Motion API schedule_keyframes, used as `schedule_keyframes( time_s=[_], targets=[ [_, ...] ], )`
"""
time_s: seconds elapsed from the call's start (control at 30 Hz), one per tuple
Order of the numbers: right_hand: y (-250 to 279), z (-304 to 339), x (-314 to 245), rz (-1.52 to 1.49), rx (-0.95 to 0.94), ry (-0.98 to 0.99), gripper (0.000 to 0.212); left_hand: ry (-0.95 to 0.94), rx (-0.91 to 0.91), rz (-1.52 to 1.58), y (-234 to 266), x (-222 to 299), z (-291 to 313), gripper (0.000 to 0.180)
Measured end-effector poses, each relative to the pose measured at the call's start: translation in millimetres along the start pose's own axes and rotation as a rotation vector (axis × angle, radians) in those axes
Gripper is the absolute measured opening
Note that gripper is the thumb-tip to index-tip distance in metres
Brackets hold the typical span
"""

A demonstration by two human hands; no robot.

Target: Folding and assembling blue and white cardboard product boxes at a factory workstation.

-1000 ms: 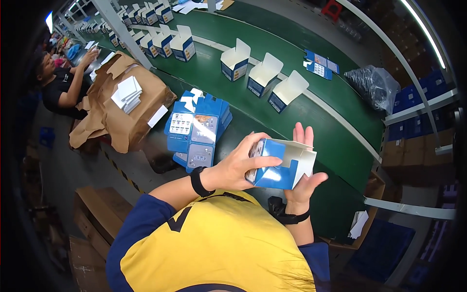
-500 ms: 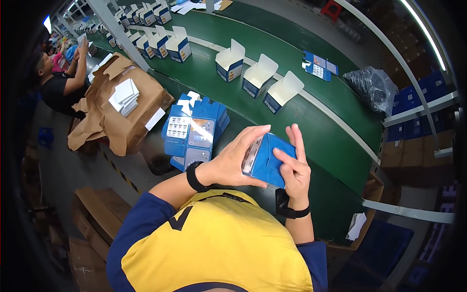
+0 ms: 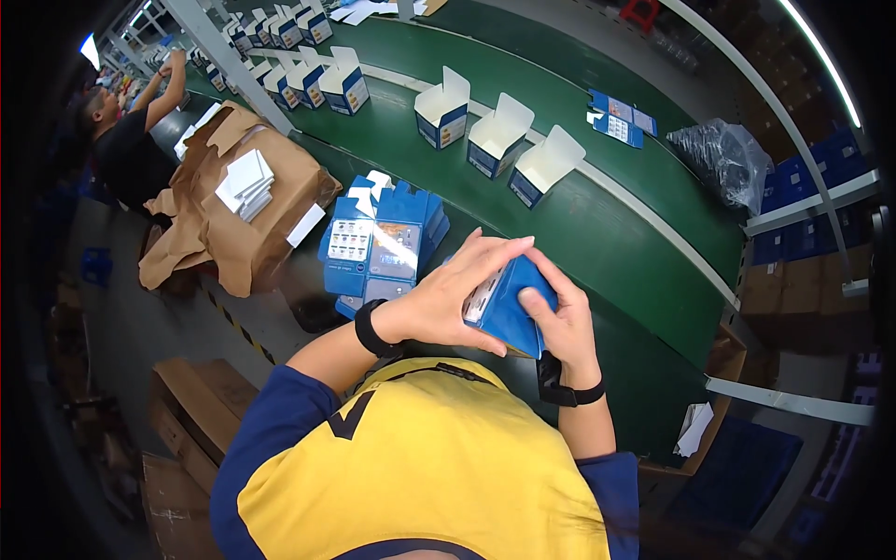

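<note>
A small blue carton is held in front of me between both hands, with a pale printed side facing left. My left hand wraps its left side, thumb low and fingers along the far edge. On the right, my right hand grips the carton, its thumb pressed on the blue face and its fingers round the far corner. The fingertips of both hands meet at the top. Left of my hands lies a stack of flat blue printed cartons.
Open-topped boxes with raised white flaps stand along the green conveyor. A flattened carton and a clear plastic bag lie farther right. At left, torn brown paper carries white folded sheets. Another person works beyond.
My right thumb and fingers have closed onto the carton, pressing its blue flap flat. The person at far left has raised their arms.
</note>
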State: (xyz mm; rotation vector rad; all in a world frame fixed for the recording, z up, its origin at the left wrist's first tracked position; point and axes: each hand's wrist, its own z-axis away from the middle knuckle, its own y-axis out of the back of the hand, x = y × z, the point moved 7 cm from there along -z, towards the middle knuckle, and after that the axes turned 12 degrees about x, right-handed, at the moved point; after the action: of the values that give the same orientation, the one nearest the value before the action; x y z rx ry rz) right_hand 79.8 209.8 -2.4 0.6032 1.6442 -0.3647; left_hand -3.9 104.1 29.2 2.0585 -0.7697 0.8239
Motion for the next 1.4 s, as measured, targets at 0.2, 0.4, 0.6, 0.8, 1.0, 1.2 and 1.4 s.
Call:
schedule_keyframes(
  time_s=[0.2,0.4,0.6,0.8,1.0,1.2,1.4],
  targets=[
    [14,10,-3,-0.305,0.294,-0.122,0.065,0.002,0.088,0.086,-25,-8,9,0.109],
    [26,-1,5,-0.409,0.371,-0.108,0.068,0.150,0.050,0.219,-29,-19,7,0.102],
    [39,10,78,-0.606,-0.054,-0.759,0.088,-0.659,0.007,-0.323,-27,-1,8,0.100],
    [80,-73,145,-0.157,0.138,-0.340,0.098,0.515,0.232,-0.830,57,-88,36,0.102],
    [97,-115,232,0.629,0.443,-0.064,0.114,1.052,0.277,-0.955,107,-136,125,0.118],
    [83,-96,255,0.516,0.421,-0.254,0.108,1.098,0.295,-1.007,117,-141,116,0.122],
    [-60,-5,201,-0.151,-0.104,-0.848,0.080,1.147,0.459,-0.943,142,-152,124,0.119]
  ],
)
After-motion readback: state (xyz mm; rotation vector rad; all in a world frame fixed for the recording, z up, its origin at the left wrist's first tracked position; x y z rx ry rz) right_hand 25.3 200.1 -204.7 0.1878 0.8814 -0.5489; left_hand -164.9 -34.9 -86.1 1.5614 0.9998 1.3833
